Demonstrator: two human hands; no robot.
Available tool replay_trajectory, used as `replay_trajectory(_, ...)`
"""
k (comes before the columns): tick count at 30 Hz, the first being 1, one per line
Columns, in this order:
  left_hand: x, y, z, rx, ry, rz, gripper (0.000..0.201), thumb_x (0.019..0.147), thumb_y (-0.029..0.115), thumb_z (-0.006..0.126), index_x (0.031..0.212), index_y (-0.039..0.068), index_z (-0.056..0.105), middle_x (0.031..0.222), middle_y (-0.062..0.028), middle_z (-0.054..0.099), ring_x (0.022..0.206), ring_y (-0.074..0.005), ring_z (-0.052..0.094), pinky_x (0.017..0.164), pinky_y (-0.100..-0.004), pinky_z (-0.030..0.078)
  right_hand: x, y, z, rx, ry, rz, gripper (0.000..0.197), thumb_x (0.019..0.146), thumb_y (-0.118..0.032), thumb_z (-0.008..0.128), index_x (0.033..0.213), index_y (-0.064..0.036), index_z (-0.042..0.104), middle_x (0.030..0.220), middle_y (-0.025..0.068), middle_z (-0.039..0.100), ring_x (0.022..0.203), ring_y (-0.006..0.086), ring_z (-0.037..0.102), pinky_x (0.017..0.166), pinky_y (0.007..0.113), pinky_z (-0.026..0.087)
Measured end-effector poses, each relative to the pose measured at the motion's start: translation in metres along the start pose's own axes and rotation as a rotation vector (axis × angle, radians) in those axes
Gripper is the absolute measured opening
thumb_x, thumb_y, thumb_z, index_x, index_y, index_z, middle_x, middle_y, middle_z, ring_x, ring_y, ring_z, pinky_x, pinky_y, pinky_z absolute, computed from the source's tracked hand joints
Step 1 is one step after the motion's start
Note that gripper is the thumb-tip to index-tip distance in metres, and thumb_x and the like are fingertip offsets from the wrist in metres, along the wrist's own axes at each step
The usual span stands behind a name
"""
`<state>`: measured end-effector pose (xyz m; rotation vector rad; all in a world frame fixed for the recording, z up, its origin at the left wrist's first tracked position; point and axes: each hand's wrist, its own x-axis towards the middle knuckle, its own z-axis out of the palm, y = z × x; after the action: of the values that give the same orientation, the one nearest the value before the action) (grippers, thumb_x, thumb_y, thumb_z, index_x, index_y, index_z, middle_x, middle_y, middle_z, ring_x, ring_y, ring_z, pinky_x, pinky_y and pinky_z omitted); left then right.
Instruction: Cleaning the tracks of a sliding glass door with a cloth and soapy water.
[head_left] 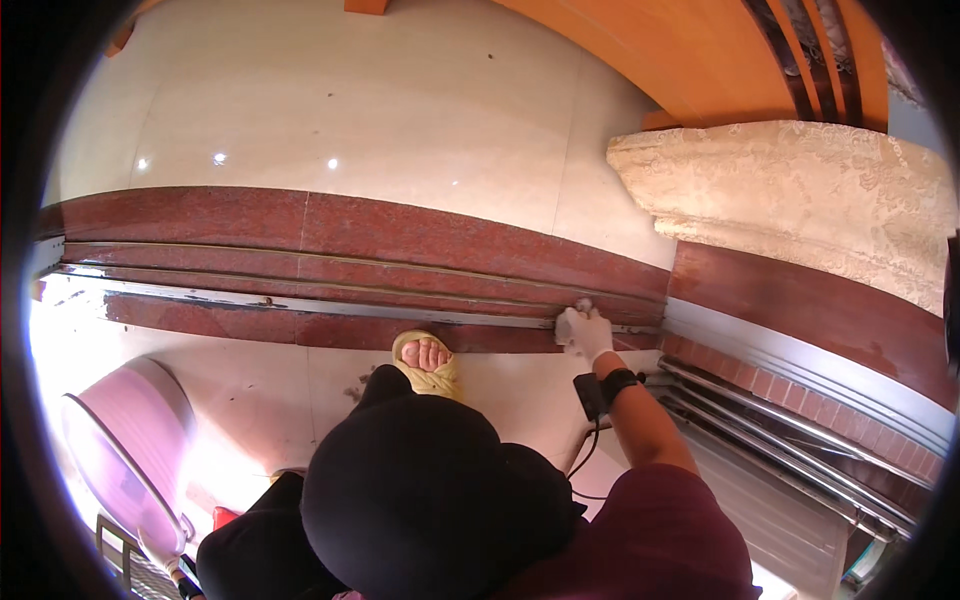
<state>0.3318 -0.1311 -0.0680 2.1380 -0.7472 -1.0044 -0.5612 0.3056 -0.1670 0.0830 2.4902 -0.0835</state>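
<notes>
My right hand (590,334), in a white glove, presses down at the right end of the metal floor track (390,313). Its fingers are bent round a small greyish wad, whose material I cannot make out. A black strap with a small dark box sits on that wrist, and a cable hangs from it. At the lower left, my left hand (160,553), also gloved, is beside the lower rim of a pinkish round basin (135,440). Glare and the picture's edge hide its fingers.
The track runs along a dark red stone sill (400,240). A cream curtain (790,200) hangs at right, above metal rails (800,440). Orange wooden furniture (690,60) stands far right. My yellow slipper (430,375) is near the sill; a metal rack (120,550) stands lower left.
</notes>
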Motion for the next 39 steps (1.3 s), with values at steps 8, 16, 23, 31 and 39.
replay_trajectory(8,0.006,-0.015,0.005,-0.041,-0.029,0.005,0.033,0.095,0.025,0.053,0.117,0.001,0.057,0.107,-0.0077,0.06,0.096,-0.0184,0.06,0.085,-0.0325,0.049,-0.089,-0.112,0.042,-0.344,0.151,-0.309,0.044,0.079,-0.04,0.059,0.096,-0.0003,0.064,0.098,0.0193,0.064,0.092,0.033,0.065,0.081,0.04,0.053)
replay_trajectory(16,0.005,-0.025,-0.002,-0.133,-0.08,0.047,0.032,0.095,0.025,0.053,0.116,0.001,0.057,0.106,-0.0077,0.06,0.095,-0.0183,0.06,0.085,-0.0324,0.049,-0.06,-0.126,0.052,-0.039,-0.391,-0.458,0.023,0.087,-0.022,0.062,0.092,-0.0005,0.064,0.091,0.0131,0.065,0.086,0.0176,0.064,0.08,0.033,0.049)
replay_trajectory(23,-0.026,-0.017,0.025,-0.173,-0.054,0.157,0.028,0.095,0.021,0.053,0.117,0.003,0.056,0.099,-0.0056,0.061,0.088,-0.0161,0.061,0.077,-0.0311,0.051,-0.11,-0.232,0.024,1.105,-1.39,-0.269,0.04,0.099,-0.022,0.035,0.129,0.0009,0.049,0.123,0.0116,0.06,0.112,0.0252,0.058,0.097,0.039,0.046)
replay_trajectory(31,-0.04,-0.022,0.047,-0.134,0.007,0.189,0.03,0.095,0.017,0.053,0.122,0.004,0.053,0.101,-0.006,0.061,0.085,-0.0137,0.06,0.075,-0.0275,0.05,-0.163,-0.312,-0.039,1.006,-1.609,-0.385,0.047,0.093,-0.023,0.039,0.136,-0.0041,0.042,0.133,0.0117,0.052,0.123,0.0261,0.05,0.087,0.042,0.048)
replay_trajectory(39,-0.058,-0.011,0.05,-0.087,-0.103,0.188,0.037,0.095,0.016,0.054,0.13,0.003,0.048,0.114,-0.0073,0.059,0.097,-0.0149,0.058,0.082,-0.0294,0.049,-0.256,-0.384,-0.074,0.552,-1.468,-0.756,0.045,0.093,-0.016,0.043,0.129,0.0106,0.048,0.126,0.0175,0.058,0.114,0.0226,0.058,0.102,0.033,0.041)
